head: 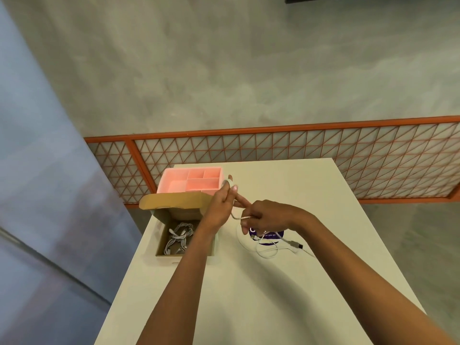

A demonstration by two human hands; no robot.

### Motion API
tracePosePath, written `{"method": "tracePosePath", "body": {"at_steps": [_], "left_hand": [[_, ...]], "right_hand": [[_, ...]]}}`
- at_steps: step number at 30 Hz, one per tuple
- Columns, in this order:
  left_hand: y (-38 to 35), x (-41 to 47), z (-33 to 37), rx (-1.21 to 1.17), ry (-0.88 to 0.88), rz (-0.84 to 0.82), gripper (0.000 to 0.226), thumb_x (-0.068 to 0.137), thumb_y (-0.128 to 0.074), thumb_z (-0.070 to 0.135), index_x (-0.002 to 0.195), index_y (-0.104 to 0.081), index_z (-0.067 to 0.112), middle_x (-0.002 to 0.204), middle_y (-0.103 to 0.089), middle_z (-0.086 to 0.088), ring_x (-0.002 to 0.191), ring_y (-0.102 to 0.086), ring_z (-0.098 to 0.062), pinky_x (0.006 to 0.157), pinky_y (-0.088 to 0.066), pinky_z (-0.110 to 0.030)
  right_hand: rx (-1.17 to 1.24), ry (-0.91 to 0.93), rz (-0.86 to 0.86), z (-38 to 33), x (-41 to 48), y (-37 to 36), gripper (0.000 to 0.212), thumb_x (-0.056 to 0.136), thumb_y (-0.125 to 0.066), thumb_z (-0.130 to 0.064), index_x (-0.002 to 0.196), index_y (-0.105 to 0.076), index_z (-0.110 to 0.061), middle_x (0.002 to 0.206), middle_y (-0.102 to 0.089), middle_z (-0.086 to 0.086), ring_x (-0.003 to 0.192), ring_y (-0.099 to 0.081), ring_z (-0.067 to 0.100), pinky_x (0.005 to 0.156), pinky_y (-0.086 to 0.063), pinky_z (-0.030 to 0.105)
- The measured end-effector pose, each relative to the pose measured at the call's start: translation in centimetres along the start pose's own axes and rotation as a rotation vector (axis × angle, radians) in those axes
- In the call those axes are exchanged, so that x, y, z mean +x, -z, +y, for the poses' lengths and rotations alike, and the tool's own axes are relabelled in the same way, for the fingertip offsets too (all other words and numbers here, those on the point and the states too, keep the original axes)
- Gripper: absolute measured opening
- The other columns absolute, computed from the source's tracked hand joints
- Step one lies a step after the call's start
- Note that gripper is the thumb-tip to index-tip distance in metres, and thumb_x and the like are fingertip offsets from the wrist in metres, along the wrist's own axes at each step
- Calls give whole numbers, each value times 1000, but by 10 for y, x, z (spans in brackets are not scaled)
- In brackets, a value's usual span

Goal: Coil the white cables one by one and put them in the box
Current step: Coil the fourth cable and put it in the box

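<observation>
Head | white cable (pixel 245 217) spans left hand (pixel 219 207) to right hand (pixel 268 217) | plug (pixel 296 245) points right

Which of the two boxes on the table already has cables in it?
The brown cardboard box nearer the person, with its flap open: white cables lie inside it. The pink tray behind it has only bare compartments.

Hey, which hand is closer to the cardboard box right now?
Left. The left hand is at the right edge of the cardboard box; the right hand is farther right, above the purple sticker. Both hold the white cable.
</observation>
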State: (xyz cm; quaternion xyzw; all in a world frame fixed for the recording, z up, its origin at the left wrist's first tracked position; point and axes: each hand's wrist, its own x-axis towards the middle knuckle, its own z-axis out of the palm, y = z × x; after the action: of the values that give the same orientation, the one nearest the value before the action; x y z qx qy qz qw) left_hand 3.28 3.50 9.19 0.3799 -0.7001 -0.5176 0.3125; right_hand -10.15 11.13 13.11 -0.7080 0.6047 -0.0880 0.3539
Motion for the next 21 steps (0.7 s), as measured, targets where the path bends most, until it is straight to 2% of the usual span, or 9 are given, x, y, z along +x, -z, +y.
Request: {"method": "tracePosePath", "body": {"at_steps": [3, 5, 9, 10, 12, 13, 16, 18, 21], "left_hand": [[0, 0, -11, 277, 11, -54, 27, 103, -33, 27, 113, -48, 7, 92, -71, -5, 89, -69, -22, 90, -50, -37], [-3, -4, -13, 284, 22, -134, 29, 103, -32, 27, 108, -49, 3, 82, -72, -1, 72, -70, -24, 86, -52, -41], [-5, -11, -4, 145, 108, -279, 41, 103, -31, 32, 127, -47, 2, 67, -68, -2, 50, -59, -12, 73, -52, -20], [-4, -12, -3, 94, 130, -300, 42, 103, -32, 34, 131, -48, 5, 60, -65, -1, 47, -56, -9, 81, -50, -19], [-1, -14, -1, -69, 169, -346, 41, 103, -33, 32, 133, -50, 10, 46, -51, 1, 41, -50, -5, 98, -45, -32], [1, -14, 1, -154, 176, -378, 38, 103, -34, 29, 129, -54, 10, 43, -44, 1, 37, -43, -4, 97, -46, -35], [6, -20, 6, -365, 185, -479, 33, 100, -37, 25, 113, -64, 10, 41, -31, 5, 33, -21, -5, 76, -55, -27], [9, -23, 8, -464, 204, -538, 37, 97, -38, 28, 111, -68, 11, 40, -28, 7, 33, -20, -5, 66, -53, -23], [14, -25, 6, -597, 228, -576, 40, 97, -40, 28, 109, -67, 2, 38, -29, 9, 30, -23, -3, 54, -45, -19]], "right_hand": [[-2, -54, 50, 0, -1, 10, 26, 99, -43, -21, 82, -62, -17, 73, -64, 4, 62, -63, 12, 59, -43, 16], [34, -95, 73, 2, -1, 15, 25, 98, -45, -20, 84, -63, -12, 74, -66, 9, 57, -64, 13, 55, -48, 16], [19, -82, 139, 9, -5, 28, 22, 95, -55, -28, 92, -67, -10, 80, -66, 4, 58, -60, 10, 47, -45, 13], [11, -68, 161, 10, -7, 31, 22, 93, -57, -30, 91, -68, -10, 80, -65, 1, 60, -57, 9, 49, -43, 14], [13, -19, 194, 13, -8, 38, 21, 89, -63, -32, 85, -70, -13, 81, -66, 0, 66, -54, 9, 59, -41, 18], [23, 5, 197, 14, -9, 41, 20, 87, -65, -32, 82, -71, -13, 78, -66, -1, 67, -54, 7, 61, -41, 19], [-21, 44, 228, 16, -11, 49, 18, 83, -70, -29, 82, -73, -12, 66, -63, -6, 59, -52, 2, 56, -37, 12], [-83, 61, 276, 19, -11, 53, 16, 83, -71, -28, 82, -73, -12, 64, -61, -4, 58, -51, 3, 53, -36, 11], [-141, 111, 341, 25, -9, 50, 18, 83, -70, -29, 83, -71, -12, 69, -62, -1, 61, -51, 6, 56, -38, 15]]}}
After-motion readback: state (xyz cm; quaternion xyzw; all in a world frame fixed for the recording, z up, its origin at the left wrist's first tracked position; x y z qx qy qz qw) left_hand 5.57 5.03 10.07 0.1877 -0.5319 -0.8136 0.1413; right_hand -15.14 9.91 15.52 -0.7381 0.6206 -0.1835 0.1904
